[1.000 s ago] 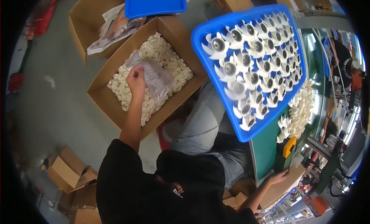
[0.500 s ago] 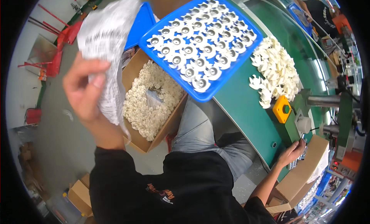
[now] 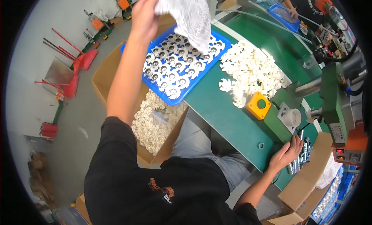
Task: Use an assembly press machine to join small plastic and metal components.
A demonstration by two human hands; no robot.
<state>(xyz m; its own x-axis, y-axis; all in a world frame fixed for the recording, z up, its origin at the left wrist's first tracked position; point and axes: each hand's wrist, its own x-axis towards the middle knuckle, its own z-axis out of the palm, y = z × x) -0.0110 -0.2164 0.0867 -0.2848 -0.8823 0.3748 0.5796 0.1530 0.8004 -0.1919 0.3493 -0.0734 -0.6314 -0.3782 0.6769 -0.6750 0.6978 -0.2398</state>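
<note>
My left hand (image 3: 145, 18) is stretched far forward, its fingers closed on a limp, crumpled white sheet (image 3: 190, 16) with faint grey print. The sheet hangs over the far part of a blue tray (image 3: 179, 102), hiding some of what lies there. Rows of white finned parts (image 3: 169, 75) with round metal centres fill that tray. At the table's right edge my right hand (image 3: 286, 155) rests beside a group of small silver metal cylinders (image 3: 296, 165), thumb apart from the fingers and nothing visible in its grasp.
White finned parts are heaped (image 3: 252, 68) on the green table (image 3: 221, 105). Beside them are a yellow button box (image 3: 259, 105), a green press (image 3: 333, 109) and a metal ring (image 3: 261, 146). Cardboard boxes stand left, holding cream parts (image 3: 149, 128), and right (image 3: 306, 178). Another person works at far right.
My left hand has carried the white sheet from the left side forward and right, over the tray. The right hand stays by the metal cylinders. The whole view has shifted.
</note>
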